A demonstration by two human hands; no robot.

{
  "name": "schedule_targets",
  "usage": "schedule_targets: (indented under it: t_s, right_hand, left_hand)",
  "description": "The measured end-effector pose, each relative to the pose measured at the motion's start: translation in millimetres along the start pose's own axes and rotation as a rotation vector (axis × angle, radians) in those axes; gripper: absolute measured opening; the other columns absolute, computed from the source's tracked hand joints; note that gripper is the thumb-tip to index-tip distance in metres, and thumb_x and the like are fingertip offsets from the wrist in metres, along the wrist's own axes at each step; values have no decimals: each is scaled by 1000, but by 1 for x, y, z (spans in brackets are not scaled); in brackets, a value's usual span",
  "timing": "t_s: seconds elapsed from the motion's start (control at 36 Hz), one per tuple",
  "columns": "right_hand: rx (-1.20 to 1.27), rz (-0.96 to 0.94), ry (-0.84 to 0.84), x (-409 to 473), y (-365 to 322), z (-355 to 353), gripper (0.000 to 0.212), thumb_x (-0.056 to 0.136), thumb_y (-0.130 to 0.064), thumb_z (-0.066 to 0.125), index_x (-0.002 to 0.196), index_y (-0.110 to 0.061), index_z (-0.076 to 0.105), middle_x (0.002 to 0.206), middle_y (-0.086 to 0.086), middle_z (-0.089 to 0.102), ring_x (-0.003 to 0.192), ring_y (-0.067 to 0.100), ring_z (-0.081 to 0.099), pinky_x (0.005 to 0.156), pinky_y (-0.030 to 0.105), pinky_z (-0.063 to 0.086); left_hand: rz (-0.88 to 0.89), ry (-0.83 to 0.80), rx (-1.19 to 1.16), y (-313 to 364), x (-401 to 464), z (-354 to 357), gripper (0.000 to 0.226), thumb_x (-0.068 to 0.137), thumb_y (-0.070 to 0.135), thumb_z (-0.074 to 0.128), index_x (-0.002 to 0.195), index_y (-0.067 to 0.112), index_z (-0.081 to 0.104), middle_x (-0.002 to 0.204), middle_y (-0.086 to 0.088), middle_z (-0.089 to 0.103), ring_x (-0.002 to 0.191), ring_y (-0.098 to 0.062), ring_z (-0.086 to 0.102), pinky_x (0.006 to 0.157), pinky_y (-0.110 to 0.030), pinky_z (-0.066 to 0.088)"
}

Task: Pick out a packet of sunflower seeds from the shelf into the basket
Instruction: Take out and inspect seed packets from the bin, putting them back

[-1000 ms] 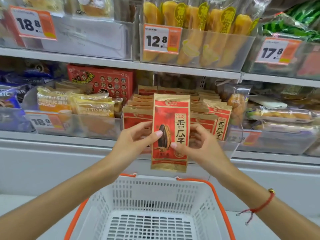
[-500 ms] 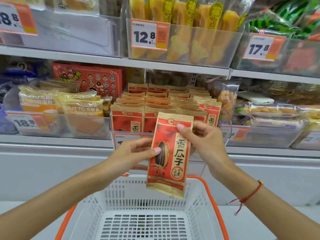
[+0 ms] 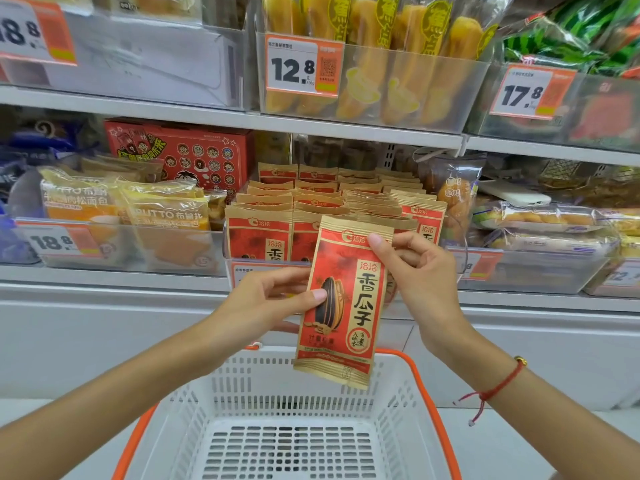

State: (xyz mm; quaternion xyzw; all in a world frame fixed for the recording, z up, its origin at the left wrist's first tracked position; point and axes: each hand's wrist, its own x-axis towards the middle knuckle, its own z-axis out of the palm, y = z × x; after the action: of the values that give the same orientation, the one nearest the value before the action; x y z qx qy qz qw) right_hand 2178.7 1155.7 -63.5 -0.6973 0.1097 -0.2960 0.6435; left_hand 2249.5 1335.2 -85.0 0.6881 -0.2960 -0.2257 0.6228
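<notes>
- Behind the held packet [image 3: 343, 299], a clear bin [image 3: 263, 268] on the middle shelf [image 3: 114, 275] holds rows of like red-and-gold seed packets [image 3: 259, 233]; nothing stands between packet and basket [image 3: 242, 403].
- Left of them sit yellow bread bags [image 3: 166, 213] and a red carton [image 3: 187, 154]; right of them, clear-wrapped pastries [image 3: 540, 216].
- Up on the far shelf are long yellow snacks [image 3: 374, 64] with price tags 12.8 [image 3: 301, 67] and 17.8 [image 3: 530, 91].
- Flat and glossy, the packet is a tall rectangle with crimped gold ends, tilted slightly, its lower end over the basket's far rim.
- White plastic lattice forms the basket, with an orange handle [image 3: 429, 403].
- Left hand [image 3: 266, 303] pinches the packet's left edge, thumb on the front.
- Right hand [image 3: 419, 268] pinches the top right corner, fingers curled; a red string bracelet [image 3: 498, 386] circles that wrist.
</notes>
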Motion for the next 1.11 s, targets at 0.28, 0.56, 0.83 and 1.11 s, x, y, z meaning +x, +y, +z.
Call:
schedule_targets:
  t_s: [0.28,0.56,0.83,1.11]
  right_hand:
    - [-189,-54,-232,-1,12,2,15,85,-26,69,100,-26,66,93,-9,73,86,5,67,77,20,55]
    - [-19,110,-406,0,8,-1,33,81,-24,68,114,-28,64,107,4,74,99,16,70,86,25,56]
    - [65,157,-406,3,7,-7,25,96,-10,54,114,-18,68,104,14,74,103,36,66,82,27,58]
    - [-497,-209,-280,-14,6,7,61,76,-42,76,130,-32,51,120,-20,55,105,-4,54,88,16,45]
  left_hand:
    - [101,222,-43,-3,2,-3,37,75,33,69,111,28,69,98,11,74,91,-3,70,67,-16,55]
    - [89,373,-201,6,2,-8,21,89,27,62,109,22,67,95,7,76,85,-6,71,64,-18,56]
    - [90,409,-257,13,2,-12,49,75,37,66,118,15,64,96,2,76,80,-8,72,61,-16,54]
    - [189,438,-130,7,-1,-3,41,71,32,72,109,20,65,98,4,73,88,-9,72,66,-23,58]
